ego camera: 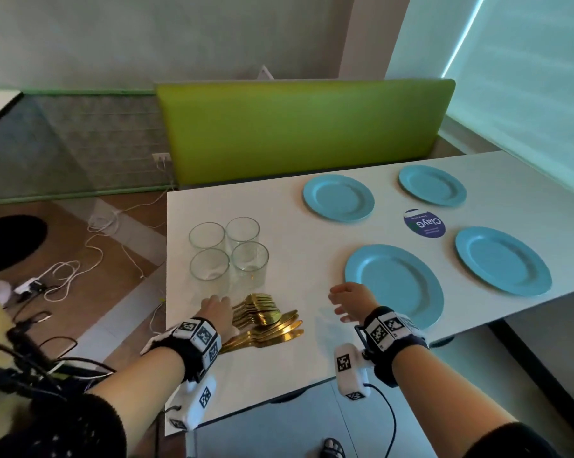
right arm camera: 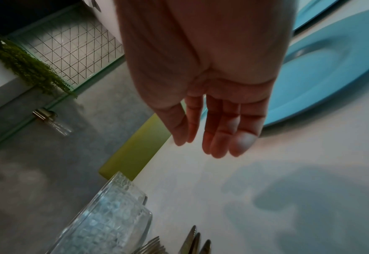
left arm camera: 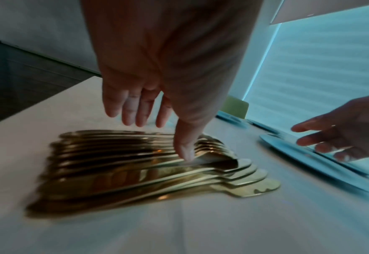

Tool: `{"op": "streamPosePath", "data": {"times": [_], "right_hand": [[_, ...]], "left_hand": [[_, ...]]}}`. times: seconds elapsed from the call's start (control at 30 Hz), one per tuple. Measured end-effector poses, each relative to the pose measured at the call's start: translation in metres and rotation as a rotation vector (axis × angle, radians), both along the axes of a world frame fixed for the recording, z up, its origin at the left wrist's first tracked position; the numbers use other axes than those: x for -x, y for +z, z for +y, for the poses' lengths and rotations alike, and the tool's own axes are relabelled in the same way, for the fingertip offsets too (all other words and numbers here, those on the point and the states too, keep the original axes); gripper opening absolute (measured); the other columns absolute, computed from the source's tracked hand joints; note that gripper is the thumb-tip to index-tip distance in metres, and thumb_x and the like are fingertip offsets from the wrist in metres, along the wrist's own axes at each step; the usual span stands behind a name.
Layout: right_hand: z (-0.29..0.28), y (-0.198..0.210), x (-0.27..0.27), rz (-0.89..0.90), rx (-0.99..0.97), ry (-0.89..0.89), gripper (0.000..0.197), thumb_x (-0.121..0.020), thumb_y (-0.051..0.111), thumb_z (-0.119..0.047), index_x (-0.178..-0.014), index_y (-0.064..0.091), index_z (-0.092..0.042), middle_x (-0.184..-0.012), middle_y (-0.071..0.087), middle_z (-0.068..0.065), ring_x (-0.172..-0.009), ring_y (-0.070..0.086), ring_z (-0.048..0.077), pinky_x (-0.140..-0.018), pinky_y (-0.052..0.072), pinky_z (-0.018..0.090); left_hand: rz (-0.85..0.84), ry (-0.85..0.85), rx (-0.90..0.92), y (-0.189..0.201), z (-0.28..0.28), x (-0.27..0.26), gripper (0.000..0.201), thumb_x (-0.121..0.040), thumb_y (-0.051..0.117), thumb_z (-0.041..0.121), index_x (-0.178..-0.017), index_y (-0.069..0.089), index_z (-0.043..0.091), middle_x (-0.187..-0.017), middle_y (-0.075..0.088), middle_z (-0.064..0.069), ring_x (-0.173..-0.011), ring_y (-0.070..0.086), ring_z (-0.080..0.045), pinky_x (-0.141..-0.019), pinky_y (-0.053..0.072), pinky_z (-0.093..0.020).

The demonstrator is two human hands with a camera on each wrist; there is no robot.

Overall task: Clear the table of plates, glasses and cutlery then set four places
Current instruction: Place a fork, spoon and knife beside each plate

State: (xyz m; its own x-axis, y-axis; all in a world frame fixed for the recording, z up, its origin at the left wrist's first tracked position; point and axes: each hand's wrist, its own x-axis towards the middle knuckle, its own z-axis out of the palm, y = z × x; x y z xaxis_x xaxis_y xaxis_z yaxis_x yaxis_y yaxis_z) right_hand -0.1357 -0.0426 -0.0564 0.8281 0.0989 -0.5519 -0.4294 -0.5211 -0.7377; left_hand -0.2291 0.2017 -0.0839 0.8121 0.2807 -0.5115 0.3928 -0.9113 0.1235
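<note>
Smooth white counter [ego camera: 312, 259] carries four round, matte blue plates [ego camera: 394, 285] at the places, four clear cylindrical glasses [ego camera: 227, 251] grouped near its left edge, and a fanned pile of polished gold cutlery [ego camera: 265, 322] before them. Left hand [ego camera: 216, 312]: fingers [left arm camera: 133, 110] extended, thumb touching the cutlery. Right hand [ego camera: 351, 302]: fingers relaxed, holding nothing, beside the nearest plate.

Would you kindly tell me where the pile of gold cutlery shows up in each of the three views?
Head: gold cutlery lies lower centre, just right of the left hand.
Left wrist: it fills the lower left, under the thumb.
Right wrist: only tips show at the bottom edge.
Shared landmark: the nearest blue plate.
</note>
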Motion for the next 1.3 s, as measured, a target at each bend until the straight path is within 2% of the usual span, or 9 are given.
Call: {"op": "streamPosePath", "data": {"times": [0.23,0.4,0.5,0.67,0.83,0.93,1.03,1.13,1.3], "right_hand": [[-0.006,-0.003,0.010,0.025,0.029,-0.022,0.009,-0.090,0.054,-0.008,-0.098,0.056,-0.011,-0.075,0.055,0.001,-0.060,0.052,0.013,-0.052,0.043,0.024],[-0.021,-0.005,0.012,0.020,0.072,-0.048,0.013,-0.090,0.054,-0.009,-0.102,0.058,-0.010,-0.076,0.056,0.001,-0.061,0.053,0.013,-0.052,0.044,0.023],[-0.027,-0.004,0.013,0.017,0.091,-0.061,0.011,-0.091,0.054,-0.010,-0.101,0.058,-0.010,-0.077,0.056,0.002,-0.061,0.053,0.013,-0.051,0.044,0.023],[-0.032,0.003,0.011,0.006,0.110,-0.065,0.017,-0.091,0.053,-0.010,-0.106,0.060,-0.010,-0.078,0.057,0.003,-0.062,0.055,0.013,-0.052,0.046,0.023],[-0.030,0.007,0.014,-0.011,0.116,-0.054,0.013,-0.091,0.054,-0.011,-0.102,0.059,-0.012,-0.078,0.057,0.001,-0.063,0.055,0.012,-0.053,0.047,0.023],[-0.027,0.010,0.016,-0.037,0.110,-0.025,0.009,-0.090,0.055,-0.012,-0.098,0.058,-0.012,-0.078,0.057,0.000,-0.063,0.055,0.012,-0.054,0.047,0.022],[-0.019,0.019,0.019,-0.068,0.064,0.017,0.008,-0.092,0.056,-0.019,-0.096,0.057,-0.012,-0.080,0.057,-0.001,-0.062,0.054,0.011,-0.054,0.046,0.022],[-0.008,0.036,0.017,-0.083,-0.046,0.042,0.016,-0.093,0.055,-0.027,-0.098,0.059,-0.012,-0.079,0.058,-0.002,-0.060,0.054,0.011,-0.052,0.044,0.020],[-0.014,0.065,0.001,-0.180,-0.189,-0.036,0.020,-0.096,0.049,-0.018,-0.081,0.062,-0.015,-0.071,0.060,0.000,-0.056,0.053,0.011,-0.049,0.042,0.017]], "left_hand": [[-0.004,-0.111,0.047,-0.001,0.010,-0.003,0.064,-0.086,0.061,0.035,-0.142,0.038,0.016,-0.140,0.042,-0.011,-0.132,0.039,-0.028,-0.109,0.037,-0.038],[-0.044,-0.150,0.048,0.005,0.006,-0.006,0.038,-0.086,0.054,0.040,-0.098,0.061,0.004,-0.103,0.061,-0.010,-0.101,0.061,-0.027,-0.083,0.049,-0.030],[-0.052,-0.143,0.062,0.004,0.000,-0.007,0.059,-0.081,0.045,0.067,-0.084,0.059,0.009,-0.083,0.055,-0.004,-0.083,0.058,-0.024,-0.079,0.048,-0.030],[-0.056,-0.165,0.070,-0.008,-0.001,-0.010,0.080,-0.078,0.033,0.078,-0.097,0.065,0.007,-0.097,0.063,-0.009,-0.094,0.062,-0.028,-0.089,0.050,-0.037],[-0.047,-0.153,0.000,-0.001,-0.007,-0.016,0.032,-0.098,0.036,0.017,-0.121,0.055,0.004,-0.124,0.060,-0.013,-0.113,0.059,-0.028,-0.092,0.046,-0.031],[-0.063,-0.188,0.052,0.020,-0.019,-0.027,0.031,-0.098,0.037,0.014,-0.120,0.055,0.002,-0.123,0.060,-0.015,-0.113,0.058,-0.028,-0.091,0.046,-0.030],[-0.131,-0.115,0.242,0.048,-0.041,-0.043,0.029,-0.096,0.048,0.020,-0.111,0.062,0.000,-0.109,0.066,-0.015,-0.103,0.062,-0.027,-0.085,0.048,-0.031],[-0.185,0.071,0.664,0.065,-0.071,-0.061,0.019,-0.092,0.056,0.016,-0.098,0.066,0.002,-0.083,0.065,-0.006,-0.076,0.062,-0.019,-0.072,0.053,-0.028],[-0.139,0.281,1.197,0.082,-0.124,-0.087,0.012,-0.093,0.053,0.004,-0.083,0.059,0.009,-0.075,0.060,-0.006,-0.062,0.058,-0.013,-0.062,0.052,-0.025]]}}
